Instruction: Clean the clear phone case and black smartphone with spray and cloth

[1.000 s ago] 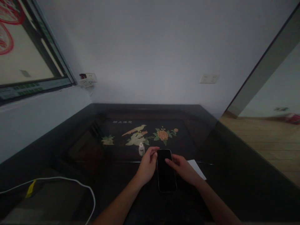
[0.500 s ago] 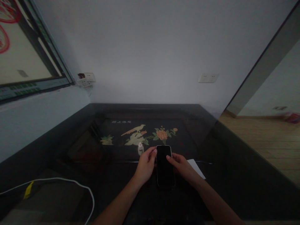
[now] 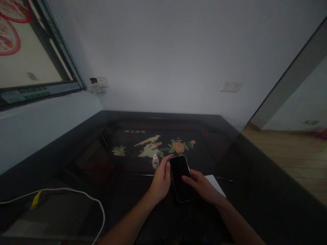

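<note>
Head view: a phone (image 3: 178,168) is held between thumb and fingers of the right hand (image 3: 203,187); beside it, the left hand (image 3: 160,181) is loosely bent, contact unclear. Handling seems underway; next, a steady right grip is called for.

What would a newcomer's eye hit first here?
The dark-screened phone, lower centre, with the right grip holding it and the left grip beside its left edge. Next, the orange flower and pale bird decorating the black table beyond. Then the red circular designs at the window, upper left.
</note>
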A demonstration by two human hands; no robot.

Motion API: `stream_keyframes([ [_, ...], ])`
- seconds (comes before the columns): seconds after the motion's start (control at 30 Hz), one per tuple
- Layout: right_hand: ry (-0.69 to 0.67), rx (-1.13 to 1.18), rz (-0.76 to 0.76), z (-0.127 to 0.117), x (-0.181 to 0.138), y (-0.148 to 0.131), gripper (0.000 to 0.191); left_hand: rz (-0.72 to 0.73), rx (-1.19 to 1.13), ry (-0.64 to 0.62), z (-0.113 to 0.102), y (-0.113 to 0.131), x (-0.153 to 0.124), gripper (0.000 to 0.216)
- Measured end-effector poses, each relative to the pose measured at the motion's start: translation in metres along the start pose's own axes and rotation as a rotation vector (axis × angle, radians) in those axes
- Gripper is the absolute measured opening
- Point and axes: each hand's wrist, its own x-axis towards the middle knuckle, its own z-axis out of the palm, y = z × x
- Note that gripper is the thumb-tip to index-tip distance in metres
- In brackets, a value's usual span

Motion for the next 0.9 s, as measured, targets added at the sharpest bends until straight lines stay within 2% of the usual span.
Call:
stream_keyframes([
  [0.2, -0.03, -0.061, 0.005, 0.002, -0.003, -0.007, 0.051, 0.039, -0.013, 0.037, 0.003, 0.0, -0.002, 0.038],
  [0.43, -0.098, -0.146, -0.082, 0.002, -0.005, -0.011, 0.043, 0.03, -0.043, 0.104, 0.006, 0.005, -0.003, 0.038],
  [0.6, -0.091, -0.159, -0.104, -0.001, -0.007, -0.012, 0.044, 0.02, -0.106, 0.032, 0.002, 0.017, -0.003, 0.04],
  [0.77, -0.099, -0.156, -0.091, -0.008, -0.008, -0.008, 0.042, 0.043, -0.122, -0.035, -0.002, 0.016, -0.001, 0.04],
  [0.9, 0.0, -0.16, -0.069, -0.007, -0.006, -0.003, 0.042, -0.055, -0.173, -0.049, -0.004, 0.01, 0.001, 0.042],
])
